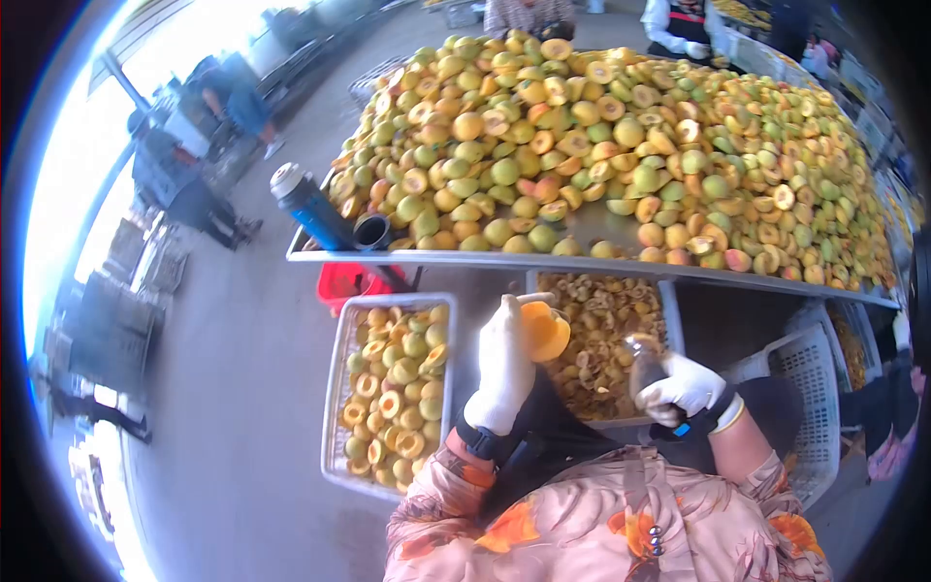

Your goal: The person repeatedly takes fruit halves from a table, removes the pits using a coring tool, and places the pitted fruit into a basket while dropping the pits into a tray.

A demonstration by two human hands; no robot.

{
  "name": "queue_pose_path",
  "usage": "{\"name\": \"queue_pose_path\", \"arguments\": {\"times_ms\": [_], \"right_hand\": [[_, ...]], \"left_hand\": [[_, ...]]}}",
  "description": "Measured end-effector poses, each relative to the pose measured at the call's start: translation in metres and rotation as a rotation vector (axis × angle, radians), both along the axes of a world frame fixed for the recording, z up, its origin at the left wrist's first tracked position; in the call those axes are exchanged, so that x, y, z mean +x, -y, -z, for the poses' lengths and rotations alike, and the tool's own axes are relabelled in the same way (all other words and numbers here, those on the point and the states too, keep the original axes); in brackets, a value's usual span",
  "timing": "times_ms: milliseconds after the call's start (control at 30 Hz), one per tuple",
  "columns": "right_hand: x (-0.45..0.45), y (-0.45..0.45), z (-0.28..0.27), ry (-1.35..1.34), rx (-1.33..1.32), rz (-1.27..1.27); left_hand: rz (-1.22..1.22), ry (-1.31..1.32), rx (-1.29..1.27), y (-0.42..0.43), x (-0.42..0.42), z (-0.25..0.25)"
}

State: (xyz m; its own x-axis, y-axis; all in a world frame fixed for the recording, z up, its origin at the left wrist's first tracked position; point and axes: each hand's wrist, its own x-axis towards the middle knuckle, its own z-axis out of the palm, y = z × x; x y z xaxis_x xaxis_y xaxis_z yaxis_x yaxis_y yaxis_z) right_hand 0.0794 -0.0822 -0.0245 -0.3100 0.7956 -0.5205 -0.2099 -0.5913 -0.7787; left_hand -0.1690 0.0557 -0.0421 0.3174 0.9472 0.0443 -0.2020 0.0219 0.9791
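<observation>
My left hand, in a white glove, is closed on orange peach halves above the gap between two crates. To the right, my right hand, also gloved, grips a tool with a dark handle and a metal tip. Beneath and between the hands is a crate of pits and scraps. Beyond them, a metal-edged table bears a large heap of halved yellow-green peaches.
A white crate of peach halves stands at left, near a red bucket. A blue bottle and dark cup sit at the table's left corner. A white crate is at right. Several people stand around.
</observation>
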Motion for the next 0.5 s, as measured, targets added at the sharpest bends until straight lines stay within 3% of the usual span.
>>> {"name": "queue_pose_path", "arguments": {"times_ms": [100,167,233,267,300,333,400,433,500], "right_hand": [[0.000,-0.009,0.054,0.570,0.014,0.002],[0.002,-0.005,0.086,0.658,0.107,-0.036],[-0.007,-0.004,0.079,0.713,-0.065,-0.050],[-0.008,-0.004,0.085,0.710,-0.078,-0.070],[-0.011,-0.004,0.088,0.721,-0.075,-0.088],[-0.014,-0.004,0.089,0.735,-0.074,-0.104],[-0.017,-0.006,0.095,0.789,-0.066,-0.177],[-0.021,-0.007,0.097,0.832,-0.062,-0.214],[-0.028,-0.011,0.099,0.918,-0.046,-0.275]], "left_hand": [[-0.263,-0.205,0.035,0.005,-0.085,0.003],[-0.416,-0.260,0.032,0.013,-0.146,0.033],[-0.596,-0.330,-0.186,0.031,-0.207,0.041],[-0.678,-0.289,-0.225,0.042,-0.232,0.041],[-0.747,-0.212,-0.190,0.046,-0.272,0.071],[-0.870,-0.446,-0.247,0.054,-0.302,0.075],[-0.988,-0.670,-0.138,0.067,-0.382,0.126],[-1.044,-0.946,-0.154,0.073,-0.404,0.131],[-1.016,-1.154,-0.325,0.074,-0.419,0.119]]}}
